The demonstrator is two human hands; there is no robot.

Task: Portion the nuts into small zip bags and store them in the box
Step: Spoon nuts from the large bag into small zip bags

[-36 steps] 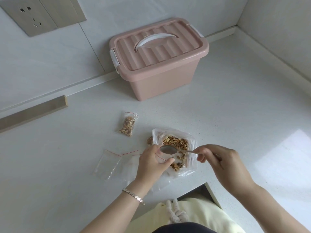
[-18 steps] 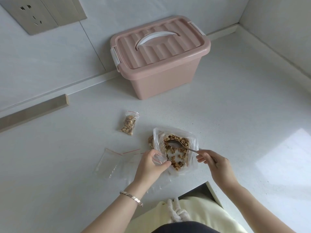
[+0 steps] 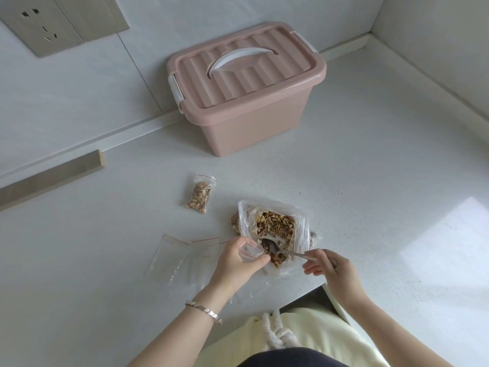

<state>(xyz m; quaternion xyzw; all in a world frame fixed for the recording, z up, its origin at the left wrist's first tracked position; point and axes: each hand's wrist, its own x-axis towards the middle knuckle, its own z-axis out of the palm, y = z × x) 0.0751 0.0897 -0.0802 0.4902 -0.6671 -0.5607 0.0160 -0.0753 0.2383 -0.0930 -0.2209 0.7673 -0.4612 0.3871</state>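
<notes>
A large clear bag of chopped nuts (image 3: 275,226) lies open on the white counter (image 3: 357,181). My left hand (image 3: 236,263) holds a small empty zip bag (image 3: 250,252) upright by its mouth, right beside the big bag. My right hand (image 3: 326,266) pinches the handle of a metal spoon (image 3: 275,248), whose bowl is dug into the nuts at the near end of the big bag. One filled small zip bag (image 3: 199,193) lies farther back on the left. The pink storage box (image 3: 246,86) stands closed against the wall.
Empty small zip bags (image 3: 169,256) with red seal strips lie flat left of my left hand. A wooden strip (image 3: 50,178) runs along the wall at left, a wall socket (image 3: 39,25) above it. The counter's front edge is just below my hands.
The spoon has gone from hovering over the small bag's mouth down into the nuts, first at the middle of the big bag, now at its near end. My left hand kept its hold.
</notes>
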